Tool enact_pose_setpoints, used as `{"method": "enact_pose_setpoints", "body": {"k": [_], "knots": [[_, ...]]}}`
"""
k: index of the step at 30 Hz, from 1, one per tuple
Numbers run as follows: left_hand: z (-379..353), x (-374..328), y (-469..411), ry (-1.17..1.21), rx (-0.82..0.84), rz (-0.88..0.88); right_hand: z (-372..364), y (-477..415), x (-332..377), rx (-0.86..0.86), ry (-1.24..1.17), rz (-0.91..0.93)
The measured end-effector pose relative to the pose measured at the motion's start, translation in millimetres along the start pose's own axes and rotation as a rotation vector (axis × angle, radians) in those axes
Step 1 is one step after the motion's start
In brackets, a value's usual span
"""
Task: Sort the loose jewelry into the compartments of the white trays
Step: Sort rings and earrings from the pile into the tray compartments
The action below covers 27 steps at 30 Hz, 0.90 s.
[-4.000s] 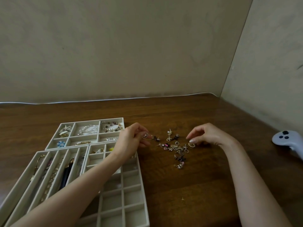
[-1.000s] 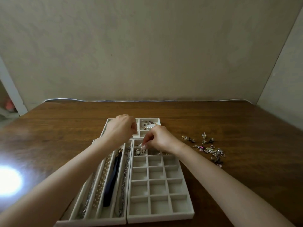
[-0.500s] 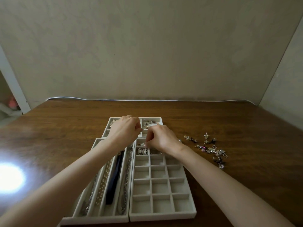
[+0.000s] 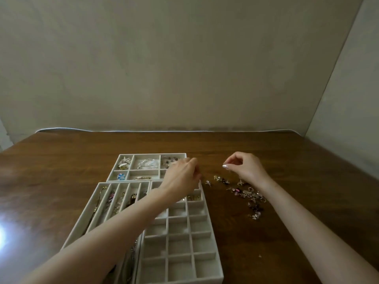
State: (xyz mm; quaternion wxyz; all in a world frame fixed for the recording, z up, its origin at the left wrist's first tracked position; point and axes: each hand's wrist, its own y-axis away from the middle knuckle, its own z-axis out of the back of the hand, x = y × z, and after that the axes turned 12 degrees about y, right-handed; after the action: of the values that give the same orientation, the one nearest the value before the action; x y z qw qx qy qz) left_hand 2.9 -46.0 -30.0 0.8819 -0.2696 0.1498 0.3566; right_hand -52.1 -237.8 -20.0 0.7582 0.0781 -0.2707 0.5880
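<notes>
One slanting scatter of loose jewelry [image 4: 249,195] lies just below the right hand [image 4: 245,168] and right of the left hand [image 4: 182,175]; both are curled, and I cannot tell whether either holds anything.

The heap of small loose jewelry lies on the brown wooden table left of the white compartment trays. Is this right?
No. The head view shows the heap of small loose jewelry on the brown wooden table right of the white compartment trays, not left.
</notes>
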Motion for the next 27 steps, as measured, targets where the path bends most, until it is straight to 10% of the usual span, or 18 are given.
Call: {"method": "enact_pose_setpoints", "body": {"k": [16, 27], "knots": [[-54, -9, -34, -0.048, -0.047, -0.011, -15, -4, -33, 0.056, 0.257, 0.063], [-53, -22, -32, 0.573, 0.044, -0.078, -1, 2, -32, 0.104, -0.318, -0.033]]}}
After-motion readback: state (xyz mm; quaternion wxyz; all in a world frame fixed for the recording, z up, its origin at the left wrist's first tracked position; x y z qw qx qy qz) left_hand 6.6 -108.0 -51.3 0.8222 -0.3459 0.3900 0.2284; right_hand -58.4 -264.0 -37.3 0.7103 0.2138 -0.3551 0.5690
